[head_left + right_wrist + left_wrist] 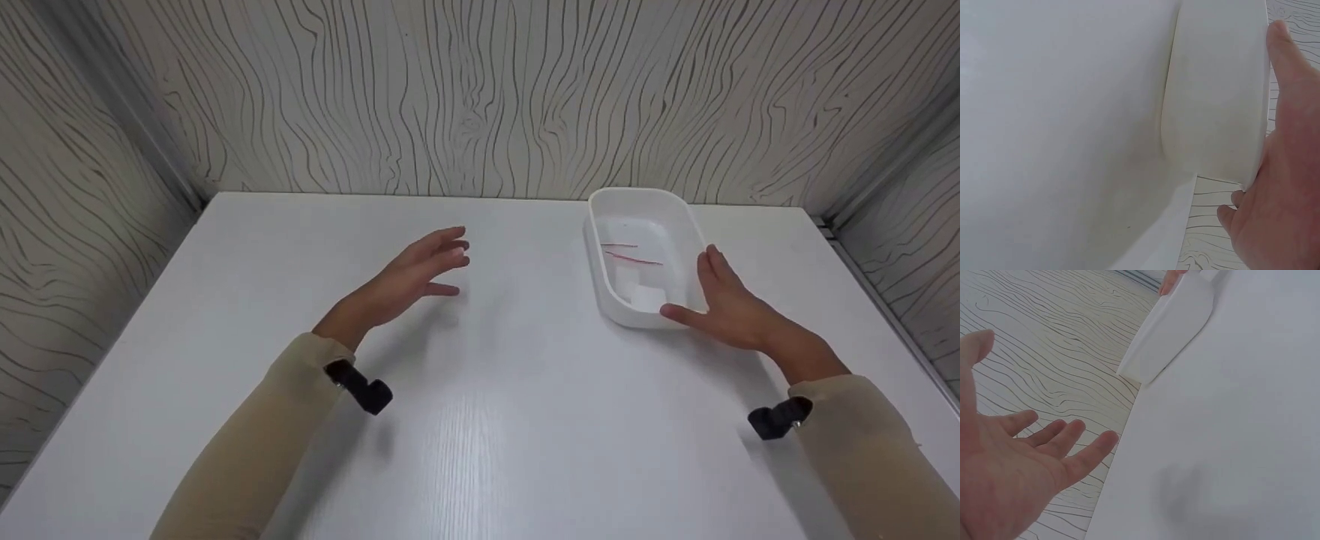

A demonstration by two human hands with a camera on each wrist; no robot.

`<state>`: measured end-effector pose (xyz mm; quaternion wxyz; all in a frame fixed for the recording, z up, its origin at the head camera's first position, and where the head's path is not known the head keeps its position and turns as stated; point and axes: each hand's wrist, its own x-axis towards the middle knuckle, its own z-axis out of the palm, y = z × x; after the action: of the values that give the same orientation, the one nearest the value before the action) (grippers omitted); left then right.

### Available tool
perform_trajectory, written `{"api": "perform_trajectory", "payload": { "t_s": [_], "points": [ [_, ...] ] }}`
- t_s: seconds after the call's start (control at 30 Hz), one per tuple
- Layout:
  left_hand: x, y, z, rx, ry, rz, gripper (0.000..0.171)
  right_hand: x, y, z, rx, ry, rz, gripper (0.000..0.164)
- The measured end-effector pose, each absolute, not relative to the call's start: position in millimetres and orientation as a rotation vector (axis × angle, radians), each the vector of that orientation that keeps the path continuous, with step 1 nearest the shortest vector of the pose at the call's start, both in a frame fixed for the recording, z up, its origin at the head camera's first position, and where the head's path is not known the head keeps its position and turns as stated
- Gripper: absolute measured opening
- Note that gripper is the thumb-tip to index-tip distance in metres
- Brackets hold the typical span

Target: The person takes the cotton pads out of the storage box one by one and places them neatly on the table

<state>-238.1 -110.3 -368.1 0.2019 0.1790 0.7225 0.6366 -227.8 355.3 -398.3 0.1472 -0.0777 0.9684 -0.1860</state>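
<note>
A white rectangular plastic container (592, 255) with rounded corners sits toward the back right of the table. Inside it, two thin red lines (636, 259) and a small white block-like piece (648, 298) show; their kind is unclear. At the container's near right corner is my right hand (739, 311), thumb by the near rim and fairly straight fingers along the right side. The right wrist view puts the thumb (1283, 48) against the rim, with the other fingertips partly hidden. My left hand (405, 277) hovers over the table left of the container, fingers spread, holding nothing.
The white table (465, 420) meets a wood-grain patterned wall (450, 97) close behind the container. Similar side panels (60, 225) stand left and right. Each sleeve carries a black wrist camera, the left one (360, 386) hanging inward.
</note>
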Motion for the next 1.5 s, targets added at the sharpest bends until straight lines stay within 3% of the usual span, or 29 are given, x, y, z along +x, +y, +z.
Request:
{"api": "perform_trajectory", "payload": {
  "t_s": [1.07, 1.5],
  "points": [
    [-215.6, -94.1, -350.3, 0.703, 2.053, 1.64, 0.068, -156.9, 323.0, -396.0, -0.327, 2.862, -0.484, 0.124],
    [-218.3, -65.9, -343.2, 0.744, 2.071, 1.583, 0.067, -136.4, 315.6, -397.0, -0.358, 2.87, -0.462, 0.123]
  ]
}}
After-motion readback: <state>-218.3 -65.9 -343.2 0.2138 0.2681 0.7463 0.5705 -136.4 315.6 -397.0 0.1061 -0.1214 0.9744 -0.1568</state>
